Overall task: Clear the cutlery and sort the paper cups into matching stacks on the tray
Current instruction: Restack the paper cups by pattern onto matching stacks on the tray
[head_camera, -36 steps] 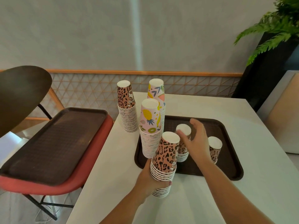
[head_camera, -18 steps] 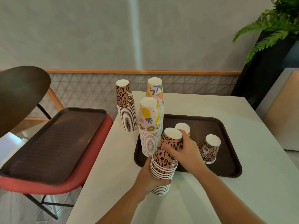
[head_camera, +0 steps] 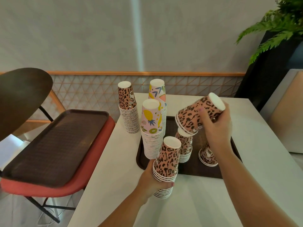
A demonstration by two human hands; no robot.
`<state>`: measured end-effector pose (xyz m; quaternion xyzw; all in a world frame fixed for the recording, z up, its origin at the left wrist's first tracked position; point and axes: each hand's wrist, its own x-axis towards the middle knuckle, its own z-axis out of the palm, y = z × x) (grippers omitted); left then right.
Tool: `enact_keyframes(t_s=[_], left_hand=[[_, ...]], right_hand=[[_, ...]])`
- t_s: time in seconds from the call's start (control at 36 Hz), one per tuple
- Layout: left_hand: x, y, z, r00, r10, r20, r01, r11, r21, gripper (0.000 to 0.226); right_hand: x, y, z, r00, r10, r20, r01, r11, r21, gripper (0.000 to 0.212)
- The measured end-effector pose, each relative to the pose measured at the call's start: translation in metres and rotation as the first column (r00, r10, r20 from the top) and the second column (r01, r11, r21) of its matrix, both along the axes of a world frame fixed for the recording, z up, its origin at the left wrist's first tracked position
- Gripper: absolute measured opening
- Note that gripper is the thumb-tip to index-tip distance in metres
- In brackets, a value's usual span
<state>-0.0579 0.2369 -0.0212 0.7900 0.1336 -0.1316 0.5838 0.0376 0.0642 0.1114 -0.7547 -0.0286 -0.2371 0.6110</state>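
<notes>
Leopard-print paper cups, a short nested bundle [head_camera: 199, 116], now hang tilted in the right hand [head_camera: 216, 126], whose fingers curl round them above the dark brown plastic tray [head_camera: 188, 169]; half a second ago that hand was still closing on the top of the near stack. The lift splits that stack, so the bundle can probably go onto the shorter leopard-print stack [head_camera: 184, 147] standing on the tray just beneath it. The left hand [head_camera: 151, 179] grips the remaining leopard-print stack [head_camera: 166, 166] at the tray's near left corner, fingers wrapped round its lower rims. A small leopard-print pile [head_camera: 207, 155] sits toward the tray's right side, partly behind the right forearm. The tall fruit-print stack [head_camera: 151, 128] rises at the tray's left edge with a second patterned stack [head_camera: 158, 94] behind it, and another leopard-print stack [head_camera: 127, 108] stands off the tray to its far left on the white table [head_camera: 262, 145]. No cutlery shows. Room is tight left of the bundle, open to the tray's right and far side.
</notes>
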Motion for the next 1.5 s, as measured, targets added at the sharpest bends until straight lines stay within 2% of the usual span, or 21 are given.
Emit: enact_keyframes(t_s=[0.14, 0.25, 0.44, 0.53, 0.61, 0.69, 0.78, 0.92, 1.06, 1.22, 1.39, 1.5], left_hand=[[0.000, 0.000, 0.002, 1.000, -0.001, -0.006, 0.001, 1.000, -0.001, 0.095], [-0.001, 0.000, 0.003, 1.000, -0.001, -0.011, 0.001, 1.000, -0.014, 0.094], [0.000, 0.000, 0.002, 1.000, 0.004, -0.023, -0.004, 0.999, -0.032, 0.094], [0.000, 0.000, 0.002, 1.000, 0.005, -0.030, -0.006, 0.999, -0.037, 0.092], [0.000, 0.000, 0.001, 0.999, 0.009, -0.031, -0.010, 0.999, -0.041, 0.094], [0.001, 0.000, 0.001, 1.000, 0.012, -0.026, -0.013, 0.999, -0.045, 0.096], [0.000, 0.000, 0.000, 1.000, 0.012, -0.006, -0.012, 0.998, -0.058, 0.098], [-0.002, 0.000, -0.001, 1.000, 0.015, 0.016, -0.013, 0.995, -0.096, 0.090], [-0.004, 0.000, 0.001, 1.000, 0.010, 0.025, -0.007, 0.994, -0.109, 0.099], [-0.004, -0.001, 0.000, 0.999, 0.005, 0.048, -0.001, 0.997, -0.084, 0.107], [-0.003, -0.001, 0.000, 1.000, 0.007, 0.028, -0.007, 1.000, -0.028, 0.092], [-0.003, -0.001, -0.001, 1.000, 0.008, 0.022, -0.008, 1.000, -0.025, 0.092]], right_hand=[[0.012, -0.001, -0.012, 1.000, 0.001, 0.016, 0.001, 0.993, -0.117, 0.061], [0.013, 0.003, -0.033, 0.998, 0.035, -0.058, -0.046, 0.977, -0.207, 0.063], [0.008, 0.005, -0.058, 0.975, 0.108, -0.192, -0.157, 0.953, -0.258, 0.068], [0.001, 0.006, -0.060, 0.985, 0.069, -0.157, -0.115, 0.946, -0.303, 0.074], [-0.012, 0.008, -0.057, 0.999, 0.044, -0.018, -0.048, 0.954, -0.295, 0.066], [-0.026, 0.011, -0.058, 0.982, 0.187, -0.021, -0.186, 0.942, -0.281, 0.061], [-0.036, 0.017, -0.061, 0.934, 0.328, -0.144, -0.358, 0.878, -0.318, 0.060], [-0.047, 0.028, -0.066, 0.820, 0.465, -0.333, -0.557, 0.782, -0.279, 0.073], [-0.049, 0.031, -0.067, 0.839, 0.447, -0.312, -0.523, 0.821, -0.230, 0.066], [-0.042, 0.030, -0.062, 0.889, 0.380, -0.254, -0.432, 0.880, -0.199, 0.068], [-0.032, 0.022, -0.032, 0.948, 0.302, -0.104, -0.312, 0.945, -0.098, 0.063], [-0.020, 0.014, -0.005, 0.982, 0.182, 0.049, -0.181, 0.983, -0.025, 0.072]])
